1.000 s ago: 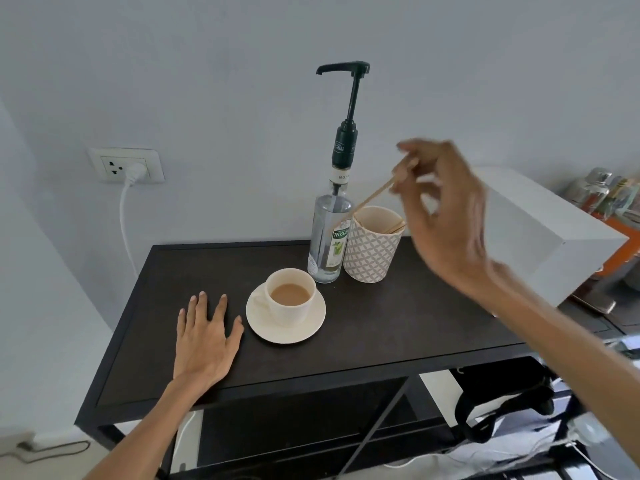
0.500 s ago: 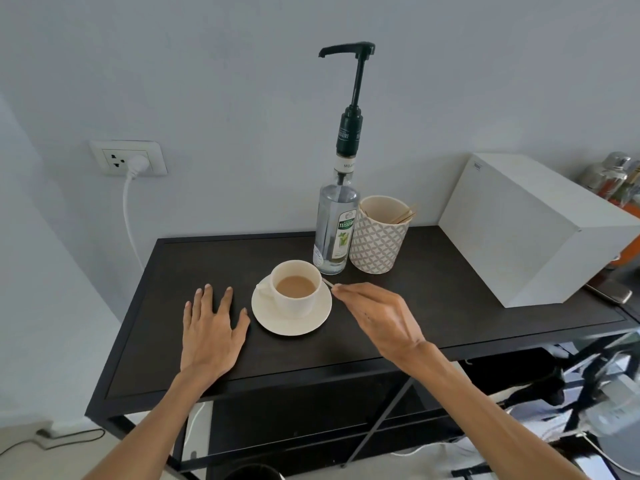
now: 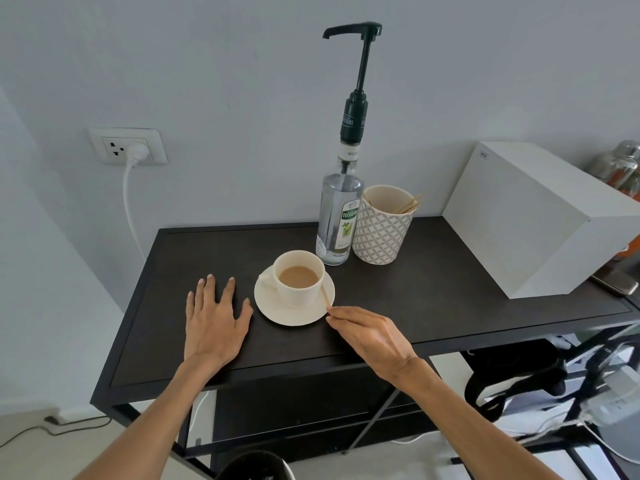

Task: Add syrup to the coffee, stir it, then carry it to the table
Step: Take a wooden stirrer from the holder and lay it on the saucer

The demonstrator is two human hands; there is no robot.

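Head view looks down on a dark counter set against a pale wall. Near the middle of the counter, a cream cup of milky coffee sits on a matching saucer. The left hand lies flat on the counter just left of the saucer, fingers spread and holding nothing. The right hand rests at the saucer's right rim, with its fingertips pinched together on the lower end of a thin wooden stirrer. The stirrer slants up along the cup's right side; its upper end is by the cup's rim, and whether it touches the coffee cannot be told. Behind the cup, toward the back edge, stands a clear syrup bottle with a tall dark pump, its spout pointing left. Touching or just beside the bottle on its right is a patterned holder with more wooden sticks inside. A white box fills the back right corner of the counter.
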